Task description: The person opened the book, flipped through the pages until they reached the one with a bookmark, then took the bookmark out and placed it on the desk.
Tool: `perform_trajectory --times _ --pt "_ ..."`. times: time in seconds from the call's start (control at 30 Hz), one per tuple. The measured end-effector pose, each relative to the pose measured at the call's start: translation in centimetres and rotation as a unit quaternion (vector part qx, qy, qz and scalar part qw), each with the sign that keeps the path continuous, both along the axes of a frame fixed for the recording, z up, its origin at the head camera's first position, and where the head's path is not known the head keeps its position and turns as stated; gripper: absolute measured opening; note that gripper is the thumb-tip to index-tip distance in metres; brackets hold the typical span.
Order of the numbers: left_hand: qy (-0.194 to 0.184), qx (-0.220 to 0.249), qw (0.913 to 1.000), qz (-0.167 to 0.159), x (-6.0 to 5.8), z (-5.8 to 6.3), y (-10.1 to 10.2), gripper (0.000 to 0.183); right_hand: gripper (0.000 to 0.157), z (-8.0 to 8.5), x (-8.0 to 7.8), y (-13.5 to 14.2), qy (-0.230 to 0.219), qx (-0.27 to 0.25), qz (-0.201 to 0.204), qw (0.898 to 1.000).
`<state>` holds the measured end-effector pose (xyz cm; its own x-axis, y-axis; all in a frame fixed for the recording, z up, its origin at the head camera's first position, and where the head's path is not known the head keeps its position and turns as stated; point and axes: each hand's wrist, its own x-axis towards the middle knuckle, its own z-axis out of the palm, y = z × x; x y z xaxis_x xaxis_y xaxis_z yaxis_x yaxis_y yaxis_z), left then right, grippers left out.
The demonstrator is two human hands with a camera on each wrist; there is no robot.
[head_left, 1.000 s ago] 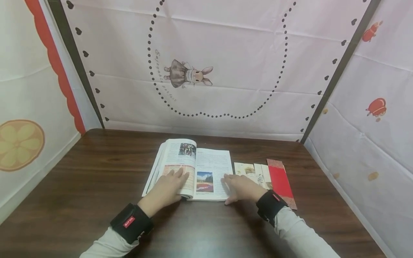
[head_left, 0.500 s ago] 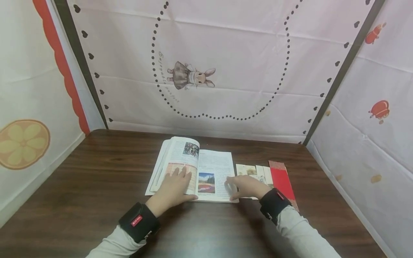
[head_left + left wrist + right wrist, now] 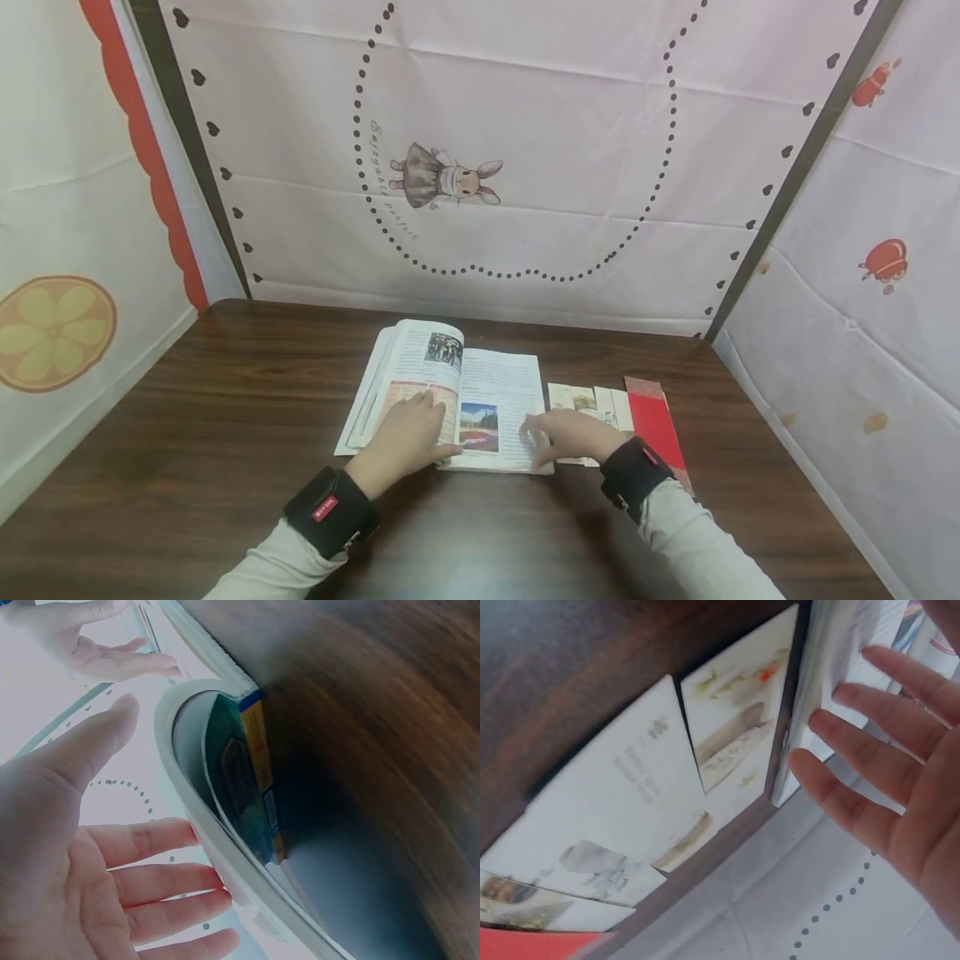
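Note:
An open book [image 3: 498, 379] lies on the dark wooden table, its left pages curving up in a thick stack. My left hand [image 3: 405, 437] rests its fingers on the left page, thumb stretched toward the fold. The left wrist view shows those straight fingers [image 3: 176, 881] against the page, plus a yellow and blue strip [image 3: 256, 742] under the curved pages. My right hand [image 3: 576, 435] is at the right page's outer edge, thumb near its lower corner. In the right wrist view its fingers [image 3: 889, 761] are extended and spread, with the tips at the page edge.
Pale printed cards [image 3: 637, 772] lie overlapped just right of the book, partly behind the right hand. A red booklet [image 3: 654, 425] lies beside them. Printed cloth [image 3: 570, 108] walls enclose the table [image 3: 247, 400] at the back and both sides.
My left thumb has spread out from beside the book's lower edge toward the fold. My right fingers have bent a little more at the page edge. The head view has shifted slightly.

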<state>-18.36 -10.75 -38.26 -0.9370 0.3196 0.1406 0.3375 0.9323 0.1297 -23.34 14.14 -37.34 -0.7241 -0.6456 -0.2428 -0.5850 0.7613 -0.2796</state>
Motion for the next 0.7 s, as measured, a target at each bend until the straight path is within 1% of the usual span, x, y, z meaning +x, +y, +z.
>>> perform_trajectory --times 0.07,0.13,0.17,0.23,0.27,0.37,0.4,0.5,0.57,0.67,0.7 --pt "-0.005 0.001 1.0 0.002 0.1 0.1 0.1 0.063 0.03 0.2 0.0 -0.3 0.029 0.005 0.019 0.999" --pt "-0.009 0.001 0.9999 0.004 0.2 0.2 0.2 0.065 0.018 0.3 0.2 -0.5 0.074 0.013 0.037 0.996" --pt "-0.011 0.002 0.9999 0.006 0.3 0.2 0.2 0.065 0.014 0.2 0.3 -0.6 0.107 0.016 0.054 0.993" --pt "-0.011 -0.001 0.9998 0.015 0.4 0.1 0.5 0.067 0.012 0.0 0.3 -0.8 0.182 0.029 0.085 0.979" --pt "-0.008 -0.008 0.9997 0.023 0.5 0.0 0.6 0.068 0.012 0.0 0.3 -0.8 0.218 0.033 0.098 0.97" --pt "0.002 -0.035 0.9978 0.056 0.7 -0.3 1.4 0.077 0.015 -0.1 0.3 -1.0 0.321 0.026 0.127 0.938" --pt "0.007 -0.049 0.9965 0.068 0.8 -0.4 1.7 0.081 0.015 0.0 0.3 -1.0 0.346 0.02 0.129 0.929" --pt "0.02 -0.088 0.9912 0.097 0.9 -0.6 2.9 0.096 0.016 0.6 0.3 -1.2 0.394 -0.021 0.127 0.91" --pt "0.036 -0.11 0.987 0.112 0.9 -0.6 3.7 0.103 0.017 1.2 0.3 -1.5 0.417 -0.055 0.129 0.898" --pt "0.06 -0.133 0.981 0.129 0.7 -0.6 4.5 0.105 0.021 2.0 0.5 -2.1 0.447 -0.099 0.143 0.877" --pt "0.068 -0.136 0.9793 0.133 0.5 -0.6 4.6 0.103 0.023 2.2 0.6 -2.3 0.458 -0.111 0.148 0.87"
